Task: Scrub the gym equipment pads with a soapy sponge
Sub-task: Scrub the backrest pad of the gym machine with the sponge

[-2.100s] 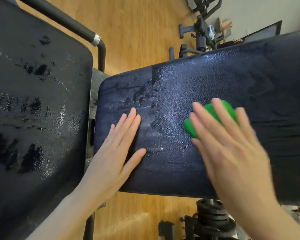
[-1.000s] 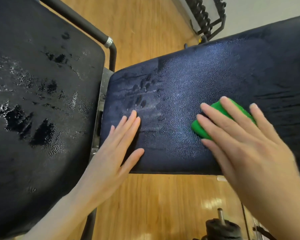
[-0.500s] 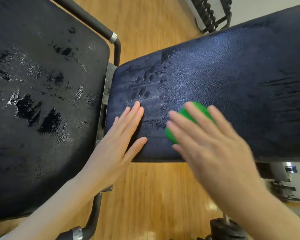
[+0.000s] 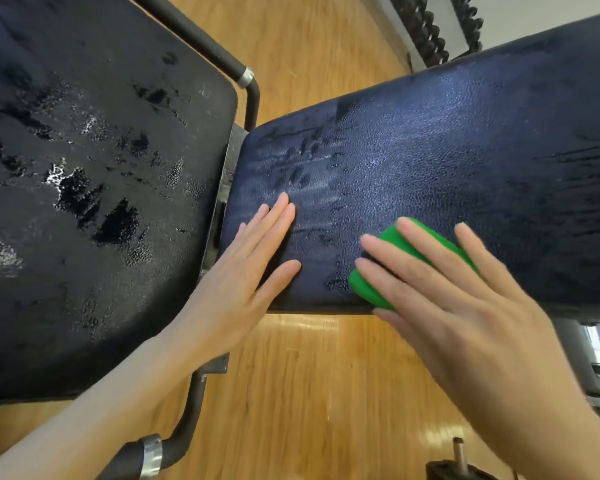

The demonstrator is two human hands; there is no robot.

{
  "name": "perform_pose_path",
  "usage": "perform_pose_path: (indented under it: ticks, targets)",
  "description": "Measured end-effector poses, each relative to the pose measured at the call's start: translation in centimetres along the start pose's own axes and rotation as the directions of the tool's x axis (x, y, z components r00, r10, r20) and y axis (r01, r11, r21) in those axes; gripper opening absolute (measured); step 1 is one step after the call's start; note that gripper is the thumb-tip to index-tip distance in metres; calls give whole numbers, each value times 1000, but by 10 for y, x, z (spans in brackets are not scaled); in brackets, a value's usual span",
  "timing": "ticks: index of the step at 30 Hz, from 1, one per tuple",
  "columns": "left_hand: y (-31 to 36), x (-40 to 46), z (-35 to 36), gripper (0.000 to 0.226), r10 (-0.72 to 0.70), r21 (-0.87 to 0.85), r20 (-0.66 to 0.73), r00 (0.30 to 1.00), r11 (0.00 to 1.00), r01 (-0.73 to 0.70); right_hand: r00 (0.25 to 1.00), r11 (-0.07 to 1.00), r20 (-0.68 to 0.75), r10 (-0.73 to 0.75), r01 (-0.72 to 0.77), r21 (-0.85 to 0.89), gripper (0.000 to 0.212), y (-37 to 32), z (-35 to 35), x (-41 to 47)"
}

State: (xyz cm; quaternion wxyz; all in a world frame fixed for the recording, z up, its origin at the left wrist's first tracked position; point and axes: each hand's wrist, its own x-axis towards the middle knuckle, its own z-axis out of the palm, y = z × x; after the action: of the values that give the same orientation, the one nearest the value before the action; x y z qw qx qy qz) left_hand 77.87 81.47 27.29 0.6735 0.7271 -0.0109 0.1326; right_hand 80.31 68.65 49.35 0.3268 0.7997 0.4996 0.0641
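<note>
Sponge (image 4: 395, 268) slid back right along pad (image 4: 447, 161); right hand (image 4: 465, 296) presses it flat-fingered, left hand (image 4: 243, 271) flat beside — scrubbing cont.

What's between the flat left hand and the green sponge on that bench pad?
Only bare wet pad, as the head view shows: the left hand rests flat, apart from the green sponge under the right hand.

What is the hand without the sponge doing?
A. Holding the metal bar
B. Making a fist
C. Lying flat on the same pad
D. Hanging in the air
C: the left hand lies flat, fingers straight, on the pad that the right hand scrubs with the sponge.
</note>
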Motion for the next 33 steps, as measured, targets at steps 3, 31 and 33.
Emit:
perform_pose_path:
  ticks: [3,31,33]
  targets:
    - [2,-1,0,66,-2,4,5,1000,1000,2,996,996,-28,86,-86,8,38,17,-20,-14]
    - [-33,0,-15,56,165,133,99,981,975,-178,995,998,97,-11,17,-62,39,-44,35,54]
    - [-33,-1,-14,56,160,117,99,982,978,-171,986,996,151,-70,76,-36,42,-52,42,59]
